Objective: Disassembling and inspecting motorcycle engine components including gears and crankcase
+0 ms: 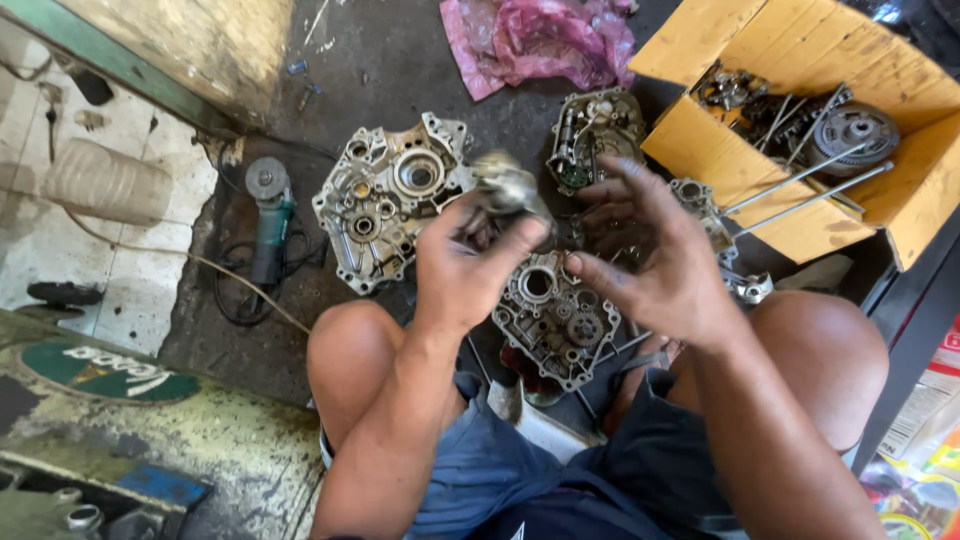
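Gripping the blurred grey metal engine part in our left hand above the silver crankcase half; right hand open beside it, so we should steady it with both.

your hands work in a tight pocket between your knees: an engine case half lies right below them, a larger case half blocks the left, a third casing the far side. the yellow cardboard box with long rods walls off the right. bare dark floor stays open far left, past the angle grinder.
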